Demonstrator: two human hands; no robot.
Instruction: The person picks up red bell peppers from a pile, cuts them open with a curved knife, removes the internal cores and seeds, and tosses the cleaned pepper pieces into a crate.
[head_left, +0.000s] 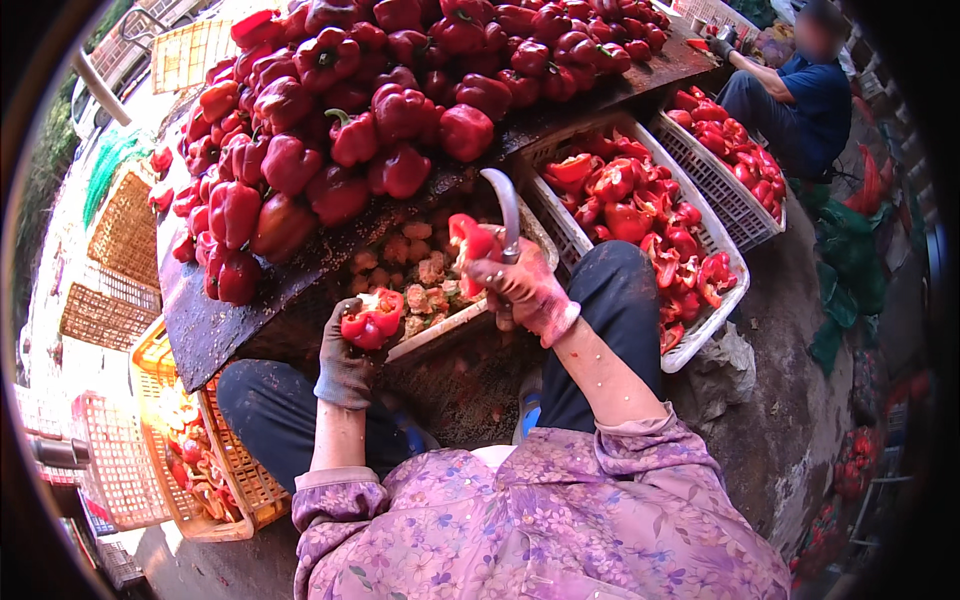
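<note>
My gloved left hand holds a cut red bell pepper, its pale inside facing up. In my gloved right hand are a curved metal blade, its tip pointing up and left, and a piece of red pepper. Both hands are over a pale crate of pepper cores between my knees. Whole red bell peppers lie heaped on the dark table in front of me. To the right, a white crate holds opened pepper pieces.
An orange crate with pepper pieces stands at the left, near more plastic crates. A second white crate of peppers and a seated co-worker are at the upper right. Green netting lies on the ground at the right.
</note>
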